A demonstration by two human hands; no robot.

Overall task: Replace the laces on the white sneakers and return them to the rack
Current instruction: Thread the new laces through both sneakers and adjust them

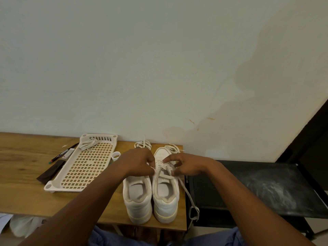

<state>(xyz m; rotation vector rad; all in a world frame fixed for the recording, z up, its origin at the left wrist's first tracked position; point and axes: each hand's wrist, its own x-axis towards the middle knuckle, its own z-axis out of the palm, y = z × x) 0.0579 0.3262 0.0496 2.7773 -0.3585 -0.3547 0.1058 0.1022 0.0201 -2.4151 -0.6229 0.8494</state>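
Note:
Two white sneakers stand side by side with heels toward me on the wooden table (26, 192): the left sneaker (137, 199) and the right sneaker (166, 197). My left hand (136, 161) pinches a lace end at the right sneaker's eyelets. My right hand (184, 165) pinches the white lace (188, 192) on the other side; its long tail hangs over the table's right edge. A loose bundle of lace (142, 144) lies beyond the left sneaker's toe. More lace (174, 148) lies by the right toe.
A cream perforated rack tray (83, 167) lies left of the shoes with a lace bundle (88, 144) in its far end. Markers (65, 152) and a dark flat piece (50, 172) lie beside it. A small white cup (116, 156) stands near. A black stand (257, 189) is right.

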